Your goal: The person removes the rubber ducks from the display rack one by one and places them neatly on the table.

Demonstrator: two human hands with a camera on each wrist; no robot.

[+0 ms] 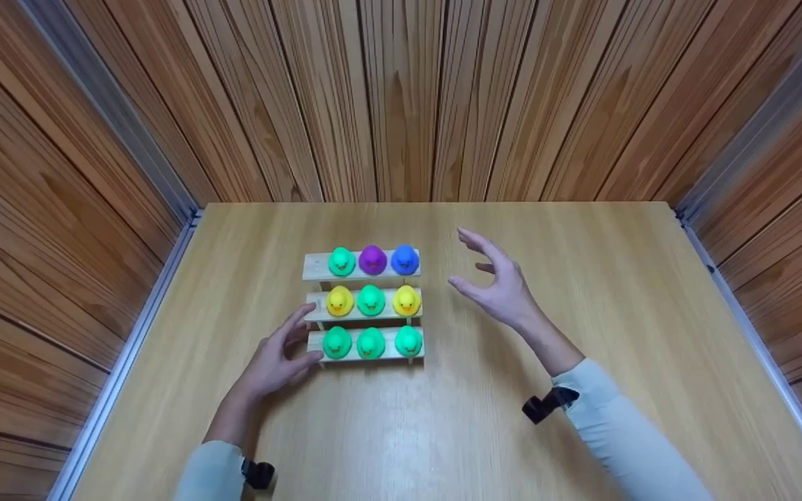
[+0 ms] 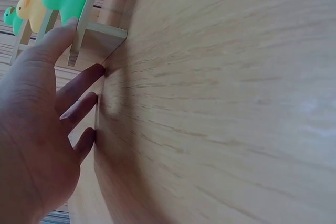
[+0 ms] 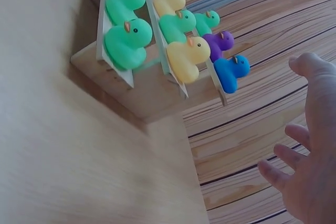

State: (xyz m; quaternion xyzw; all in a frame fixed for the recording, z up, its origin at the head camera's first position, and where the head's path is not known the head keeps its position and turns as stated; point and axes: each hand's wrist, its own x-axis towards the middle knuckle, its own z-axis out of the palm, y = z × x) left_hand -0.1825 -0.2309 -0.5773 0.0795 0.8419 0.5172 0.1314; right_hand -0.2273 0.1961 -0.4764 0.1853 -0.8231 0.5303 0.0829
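A three-tiered wooden rack (image 1: 315,267) stands on the table with three rubber ducks on each tier. The front tier carries green ducks (image 1: 370,343). On the middle one, a green duck (image 1: 371,300) sits between two yellow ducks (image 1: 406,300). At the back are a green duck (image 1: 341,261), a purple duck (image 1: 372,259) and a blue duck (image 1: 405,259). My left hand (image 1: 276,360) is at the rack's left end, its thumb (image 2: 62,36) at the front tier beside a green duck and its fingers spread. Off to the right, my right hand (image 1: 507,287) hovers with fingers apart, holding nothing.
The light wooden table (image 1: 624,292) extends around the rack on all sides. Plank-patterned walls (image 1: 401,97) enclose it at the back and sides, with metal rails (image 1: 129,334) along the side edges. A small black camera (image 1: 259,474) sits on each wrist.
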